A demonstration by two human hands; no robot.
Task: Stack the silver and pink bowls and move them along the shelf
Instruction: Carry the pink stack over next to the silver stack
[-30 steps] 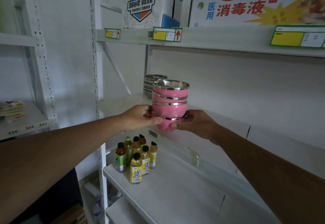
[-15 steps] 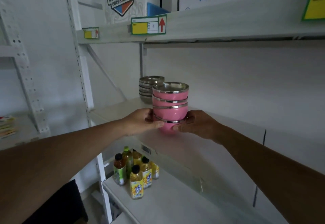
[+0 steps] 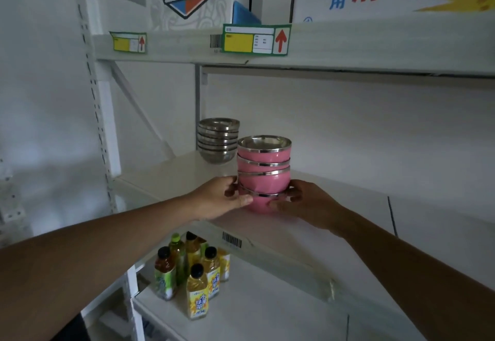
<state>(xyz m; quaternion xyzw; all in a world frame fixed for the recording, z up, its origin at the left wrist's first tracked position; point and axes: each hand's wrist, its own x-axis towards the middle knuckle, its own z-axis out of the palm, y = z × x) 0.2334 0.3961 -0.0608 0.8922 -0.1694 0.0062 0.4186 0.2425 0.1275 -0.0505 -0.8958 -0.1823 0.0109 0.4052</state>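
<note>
Pink bowls point(image 3: 263, 173): stack of 4 clasped at its lowest bowl between left hand point(image 3: 218, 198) and right hand point(image 3: 308, 201) | both grips closed on it | stack now lower, nearer the shelf point(image 3: 308, 222), than 1 s ago

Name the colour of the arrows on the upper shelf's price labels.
Red arrows, clearest in the head view.

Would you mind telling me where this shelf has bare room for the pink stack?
The shelf is bare right of the pink stack and in front of it. The back left corner, with the silver bowls, is crowded.
</note>
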